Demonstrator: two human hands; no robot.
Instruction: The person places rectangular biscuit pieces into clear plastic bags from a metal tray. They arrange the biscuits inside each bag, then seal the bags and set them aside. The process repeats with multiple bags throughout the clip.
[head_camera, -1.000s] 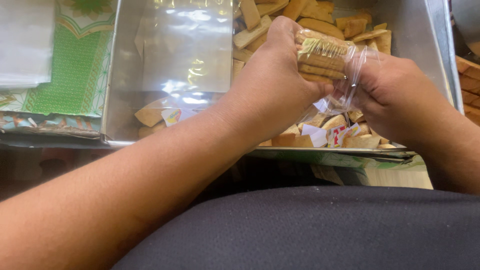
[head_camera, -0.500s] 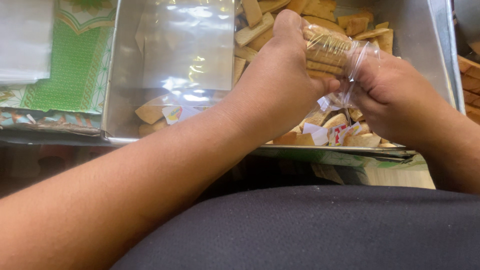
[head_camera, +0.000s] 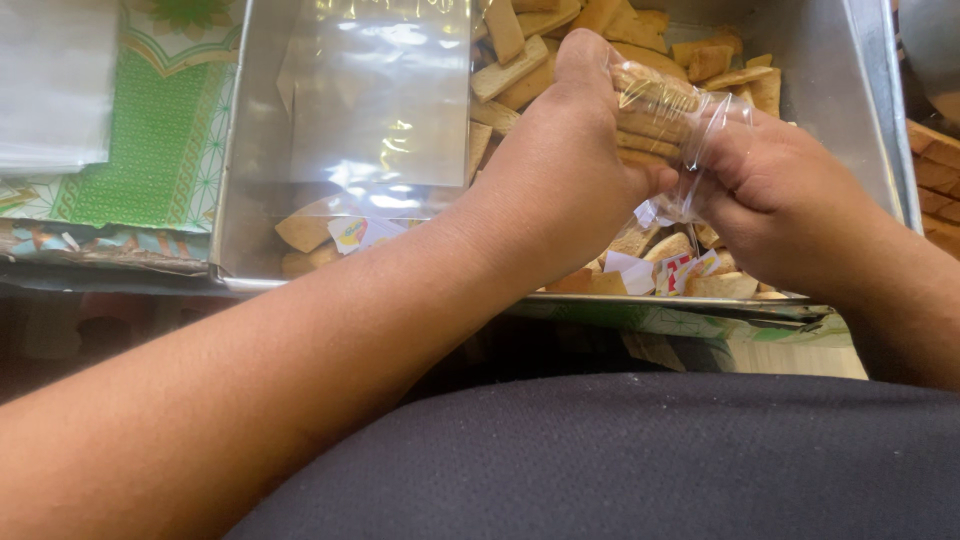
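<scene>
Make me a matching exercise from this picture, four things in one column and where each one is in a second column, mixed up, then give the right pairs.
Things:
1. left hand
2. right hand
3. empty clear bags
4. green patterned mat

Places:
A. lying flat in the left half of the metal tray
B. wrapped around the small filled bag of biscuits
C. outside the tray, on its left
D. pinching that bag's twisted end

Pairs: 1-B, 2-D, 3-A, 4-C

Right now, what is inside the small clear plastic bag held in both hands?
The small clear plastic bag holds a stack of tan, flat biscuit pieces. The left hand and right hand cover its lower part, so the count is hidden.
</scene>
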